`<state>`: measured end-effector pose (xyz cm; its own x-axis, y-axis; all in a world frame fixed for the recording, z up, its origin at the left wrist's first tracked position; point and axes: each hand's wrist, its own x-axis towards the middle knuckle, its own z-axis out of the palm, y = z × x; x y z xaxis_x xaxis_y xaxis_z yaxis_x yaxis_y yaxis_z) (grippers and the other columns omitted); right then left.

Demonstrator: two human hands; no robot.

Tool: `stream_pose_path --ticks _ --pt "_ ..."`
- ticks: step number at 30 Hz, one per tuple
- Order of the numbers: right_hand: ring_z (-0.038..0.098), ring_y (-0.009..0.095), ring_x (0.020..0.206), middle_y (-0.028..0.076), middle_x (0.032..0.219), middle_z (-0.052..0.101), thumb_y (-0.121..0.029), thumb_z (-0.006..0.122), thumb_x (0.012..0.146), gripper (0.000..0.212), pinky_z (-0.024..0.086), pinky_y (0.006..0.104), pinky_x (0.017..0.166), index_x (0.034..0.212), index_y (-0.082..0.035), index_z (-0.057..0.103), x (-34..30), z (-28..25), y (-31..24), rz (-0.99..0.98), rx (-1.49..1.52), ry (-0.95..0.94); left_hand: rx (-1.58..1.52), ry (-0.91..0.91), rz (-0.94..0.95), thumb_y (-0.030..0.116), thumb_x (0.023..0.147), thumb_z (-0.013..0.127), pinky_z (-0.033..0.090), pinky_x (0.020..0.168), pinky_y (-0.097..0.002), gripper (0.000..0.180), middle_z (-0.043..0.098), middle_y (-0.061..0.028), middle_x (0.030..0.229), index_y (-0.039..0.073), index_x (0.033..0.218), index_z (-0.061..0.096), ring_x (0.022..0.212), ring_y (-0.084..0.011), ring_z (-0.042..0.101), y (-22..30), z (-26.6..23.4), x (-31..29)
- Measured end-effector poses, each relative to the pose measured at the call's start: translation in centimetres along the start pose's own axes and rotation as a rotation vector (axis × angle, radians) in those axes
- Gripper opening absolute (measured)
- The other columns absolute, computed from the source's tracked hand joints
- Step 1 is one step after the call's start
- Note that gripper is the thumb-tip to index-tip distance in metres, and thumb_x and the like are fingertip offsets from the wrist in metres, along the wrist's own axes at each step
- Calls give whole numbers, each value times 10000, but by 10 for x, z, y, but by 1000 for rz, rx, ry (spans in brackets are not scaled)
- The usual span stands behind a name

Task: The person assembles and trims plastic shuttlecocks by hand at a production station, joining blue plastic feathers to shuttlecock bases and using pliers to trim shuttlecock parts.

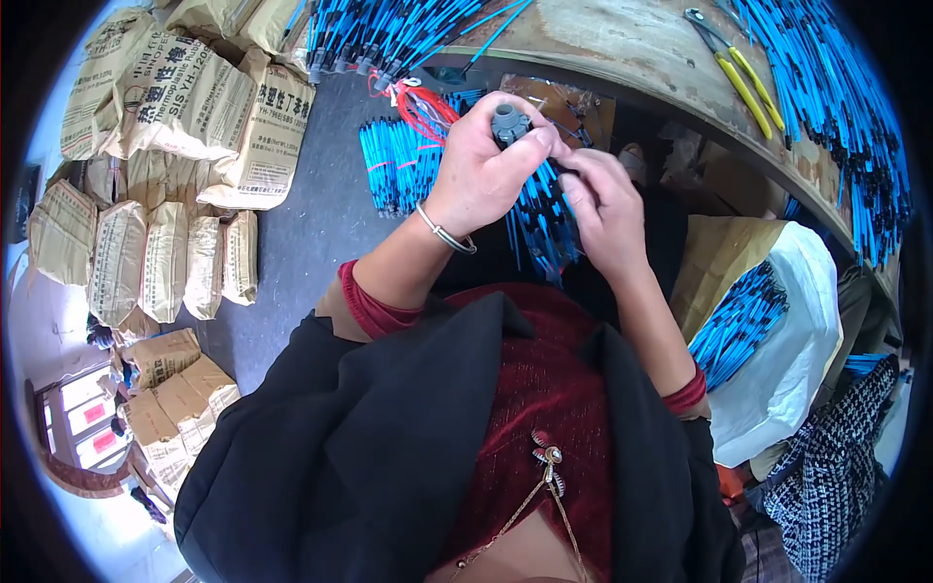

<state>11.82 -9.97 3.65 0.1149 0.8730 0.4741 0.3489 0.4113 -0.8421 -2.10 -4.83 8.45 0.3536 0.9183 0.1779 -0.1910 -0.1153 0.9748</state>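
Observation:
My left hand (486, 175) is wrapped around a bundle of thin blue cables with black sleeves (540, 228). A dark grey ribbed connector (509, 123) sticks up between its thumb and fingers, and the cables hang below toward my lap. Against the bundle's right side is my right hand (607, 209), its fingers bent and pressed close to the left fingertips. Whatever those fingers pinch is hidden from this view.
Tied blue cable bundles (394, 170) lie on the floor ahead. More cables (826, 87) and yellow-handled pliers (743, 83) rest on the wooden bench (632, 44). A white sack (802, 321) holding cables stands at right; stacked paper sacks (165, 107) fill the left.

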Motion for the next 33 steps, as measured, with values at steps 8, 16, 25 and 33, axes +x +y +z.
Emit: stream_pose_path --ticks 8,16,25,33 --pt "608 243 732 124 808 609 -47 661 741 137 476 299 658 863 -19 605 12 -20 6 79 -190 -134 27 -229 -35 28 839 516 482 718 -310 61 595 -105 785 1 880 481 750 -179 589 0 -2 25" --pt "589 259 860 137 945 623 -242 631 798 314 452 342 758 1037 -40 610 117 -111 28 47 -774 121 -9 -333 -51 52 825 554 466 657 -272 94 609 -87 772 15 893 502 709 -130 573 -5 -38 26" --pt "556 321 844 183 970 584 -350 544 869 488 440 372 761 1242 -49 454 147 -150 100 22 -1105 -94 -34 -448 -58 79 810 580 459 650 -252 240 609 -70 779 2 1032 527 702 -107 558 14 -38 12" --pt "532 226 867 112 1060 480 5 546 786 635 474 374 793 1356 -75 278 1 -83 -36 751 485 -129 56 -435 -129 95 815 588 459 644 -235 261 598 -38 772 -4 1051 534 699 -90 560 5 -32 17"
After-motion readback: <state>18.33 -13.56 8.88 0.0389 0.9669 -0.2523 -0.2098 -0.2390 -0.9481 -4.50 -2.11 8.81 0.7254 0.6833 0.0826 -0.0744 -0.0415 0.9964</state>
